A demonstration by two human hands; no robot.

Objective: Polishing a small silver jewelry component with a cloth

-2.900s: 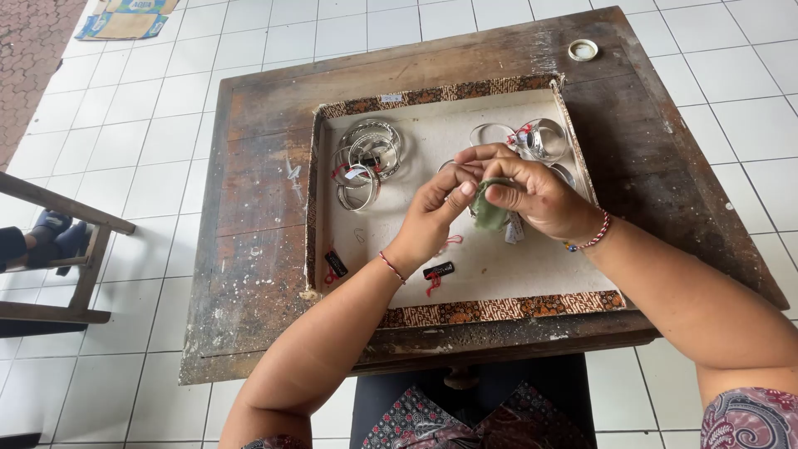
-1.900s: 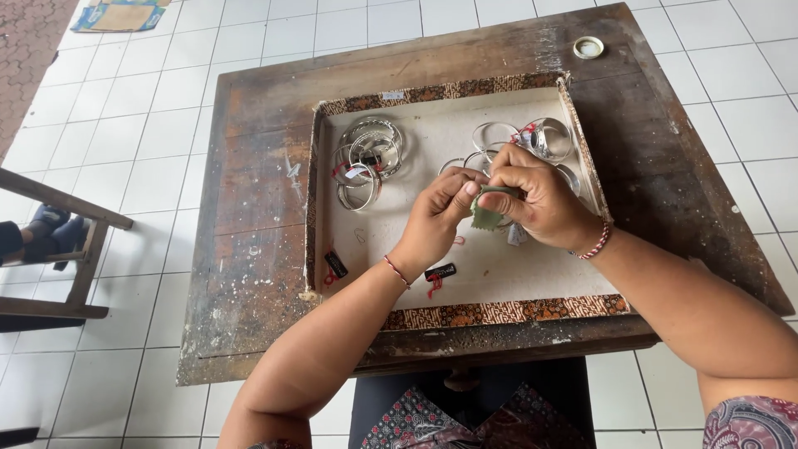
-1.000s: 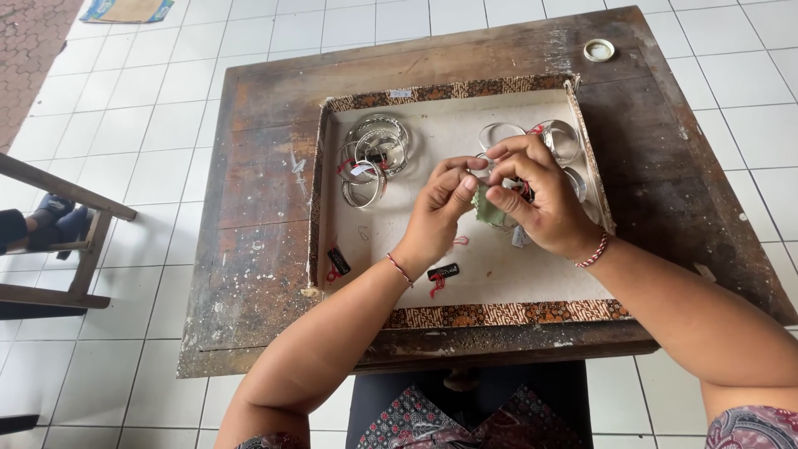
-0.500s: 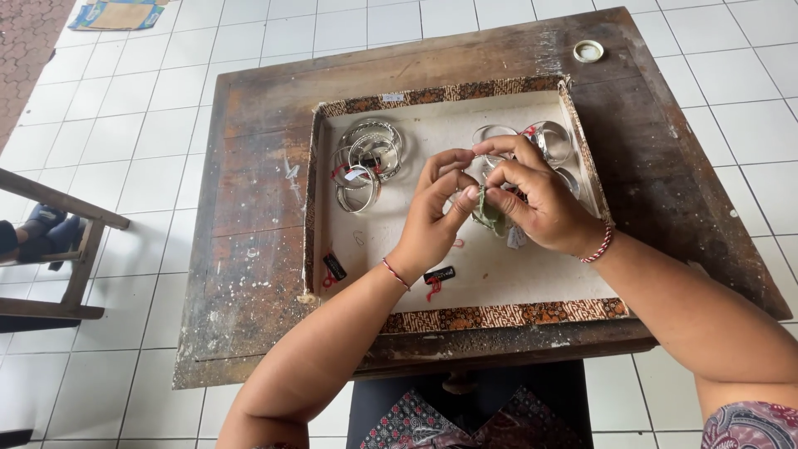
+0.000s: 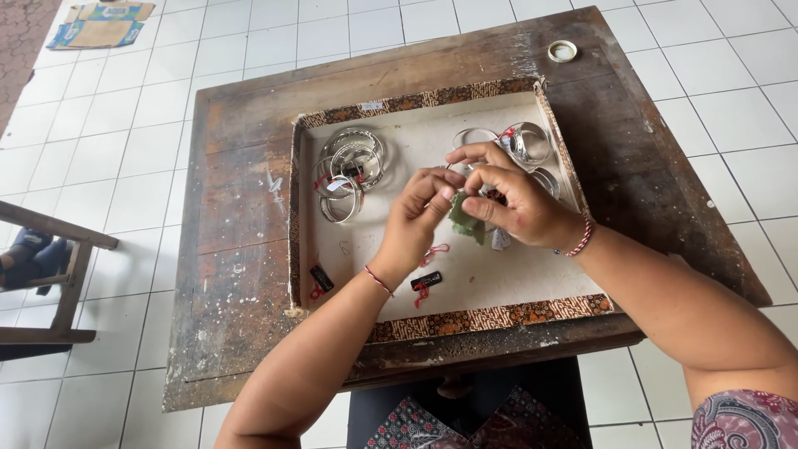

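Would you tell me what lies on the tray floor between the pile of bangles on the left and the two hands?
Nothing: in the head view, the tray floor between the bangle pile and the left hand is bare pale lining.

Worn wooden table (image 5: 241,274) on a white tiled floor (image 5: 731,83). Directly on the table: a shallow tray (image 5: 465,320) with a patterned rim, covering the centre, and a small round tape roll (image 5: 563,51) near the corner at 1 o'clock, well apart from the tray.
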